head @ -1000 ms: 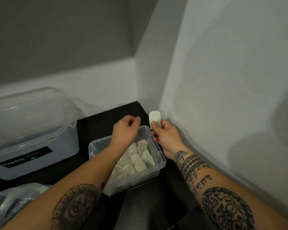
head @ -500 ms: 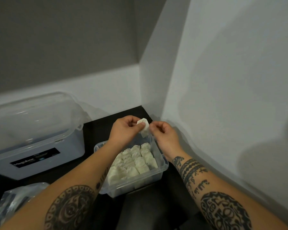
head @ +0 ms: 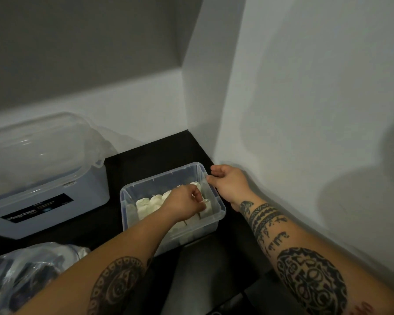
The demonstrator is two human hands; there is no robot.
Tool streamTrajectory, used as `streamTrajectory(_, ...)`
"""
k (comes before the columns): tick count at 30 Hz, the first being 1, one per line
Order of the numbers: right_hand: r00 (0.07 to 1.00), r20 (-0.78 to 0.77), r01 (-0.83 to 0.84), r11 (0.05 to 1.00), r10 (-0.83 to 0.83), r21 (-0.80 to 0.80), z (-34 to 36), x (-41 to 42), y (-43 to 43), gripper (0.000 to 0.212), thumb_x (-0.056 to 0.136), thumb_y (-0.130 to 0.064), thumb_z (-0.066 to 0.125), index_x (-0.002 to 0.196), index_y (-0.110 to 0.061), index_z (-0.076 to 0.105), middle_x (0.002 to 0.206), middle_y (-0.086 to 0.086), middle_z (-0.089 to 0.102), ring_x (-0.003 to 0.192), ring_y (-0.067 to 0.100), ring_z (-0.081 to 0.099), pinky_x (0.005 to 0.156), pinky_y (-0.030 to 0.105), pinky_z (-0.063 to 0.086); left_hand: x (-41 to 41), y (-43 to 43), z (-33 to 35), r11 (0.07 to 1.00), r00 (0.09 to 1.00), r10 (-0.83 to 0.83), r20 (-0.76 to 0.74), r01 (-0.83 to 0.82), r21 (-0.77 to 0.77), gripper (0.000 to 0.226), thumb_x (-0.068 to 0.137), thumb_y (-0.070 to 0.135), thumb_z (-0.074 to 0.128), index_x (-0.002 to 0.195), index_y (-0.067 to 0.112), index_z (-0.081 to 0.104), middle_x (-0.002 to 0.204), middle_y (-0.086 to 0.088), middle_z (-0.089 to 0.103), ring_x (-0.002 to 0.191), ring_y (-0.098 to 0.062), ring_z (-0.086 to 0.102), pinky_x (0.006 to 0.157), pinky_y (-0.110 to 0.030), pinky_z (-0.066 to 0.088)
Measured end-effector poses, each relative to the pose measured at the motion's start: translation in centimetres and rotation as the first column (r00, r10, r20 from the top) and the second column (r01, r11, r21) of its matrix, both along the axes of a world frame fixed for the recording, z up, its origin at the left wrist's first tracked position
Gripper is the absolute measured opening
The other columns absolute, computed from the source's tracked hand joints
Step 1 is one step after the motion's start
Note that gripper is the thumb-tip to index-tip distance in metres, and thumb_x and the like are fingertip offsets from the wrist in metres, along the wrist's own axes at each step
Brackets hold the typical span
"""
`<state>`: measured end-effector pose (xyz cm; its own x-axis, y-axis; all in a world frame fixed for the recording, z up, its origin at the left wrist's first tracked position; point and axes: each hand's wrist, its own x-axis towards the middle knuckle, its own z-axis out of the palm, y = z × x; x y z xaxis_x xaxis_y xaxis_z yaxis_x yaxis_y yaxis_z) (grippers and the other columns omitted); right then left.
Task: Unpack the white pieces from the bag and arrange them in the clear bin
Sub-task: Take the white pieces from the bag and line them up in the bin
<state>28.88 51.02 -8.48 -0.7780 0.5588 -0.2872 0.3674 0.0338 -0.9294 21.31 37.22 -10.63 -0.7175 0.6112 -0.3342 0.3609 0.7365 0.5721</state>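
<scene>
Reaching into the clear bin (head: 216, 220) near the back right corner of the black countertop (head: 150, 155), left hand (head: 184, 204) curling its fingers down over the rows of white pieces (head: 150, 204), apparently setting one in along the bin's right side; whether a piece is pinched there cannot be told. Hovering just past the bin's far right corner, right hand (head: 229, 181) with fingers loosely bent, holding nothing visible. Sitting at the countertop's near left edge, crumpled plastic bag (head: 25, 276); standing at the back left, larger lidded storage box (head: 43, 178). Placing step seemingly under way, bin already largely filled; next move likely calling for a reach back to the bag for another piece.
</scene>
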Motion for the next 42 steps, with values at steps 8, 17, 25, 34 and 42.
streamTrajectory(8,1.0,-0.008,0.002,1.0,-0.002,-0.003,-0.5,-0.1,0.5,0.052,0.089,-0.017,0.077,0.138,-0.013,0.059,0.136,0.002,0.063,0.12,0.013,0.06,0.105,0.03,0.048,0.1,0.6,-1.2,0.963,0.968,-0.199,-0.152,0.164,-0.214,0.022,0.085,0.033,0.078,0.082,0.026,0.058,0.081,0.008,0.057,0.087,-0.016,0.058,0.072,-0.029,0.045)
streamTrajectory(17,0.999,-0.002,-0.032,0.999,0.032,0.023,-0.5,-0.3,0.7,0.05,0.09,-0.019,0.076,0.136,-0.016,0.06,0.136,-0.002,0.063,0.112,0.005,0.054,0.096,0.024,0.045,-0.3,0.9,-1.9,0.947,0.937,-0.24,-0.253,0.169,-0.275,0.08,0.075,0.052,0.081,0.139,0.02,0.048,0.139,-0.004,0.05,0.128,-0.026,0.049,0.104,-0.041,0.048)
streamTrajectory(25,0.999,0.0,-0.042,0.999,0.042,0.028,-0.6,-0.7,0.8,0.048,0.089,-0.022,0.077,0.135,-0.02,0.061,0.135,-0.005,0.062,0.11,0.002,0.051,0.087,0.02,0.043,-1.1,1.8,-3.6,0.883,0.89,-0.362,-0.277,0.232,-0.407,0.094,0.08,0.058,0.076,0.152,0.015,0.034,0.153,-0.009,0.039,0.141,-0.029,0.041,0.117,-0.044,0.038)
streamTrajectory(34,0.998,0.017,-0.055,0.998,0.055,-0.006,-0.6,-0.6,0.9,0.047,0.09,-0.024,0.076,0.134,-0.018,0.062,0.132,-0.004,0.063,0.121,0.011,0.058,0.097,0.025,0.049,-1.8,1.7,-4.0,0.906,0.883,-0.352,-0.309,0.239,-0.348,0.096,0.076,0.071,0.07,0.15,0.018,0.042,0.149,-0.005,0.046,0.138,-0.026,0.042,0.115,-0.045,0.041)
streamTrajectory(42,0.999,0.041,-0.021,1.0,0.022,-0.021,0.0,-0.6,0.4,0.042,0.089,-0.022,0.076,0.129,-0.016,0.064,0.119,-0.005,0.066,0.095,0.001,0.058,0.071,0.012,0.044,-1.4,0.9,-1.6,0.946,0.9,-0.286,-0.328,0.211,-0.245,0.093,0.068,0.07,0.08,0.141,0.021,0.048,0.136,-0.002,0.051,0.128,-0.024,0.048,0.105,-0.043,0.049)
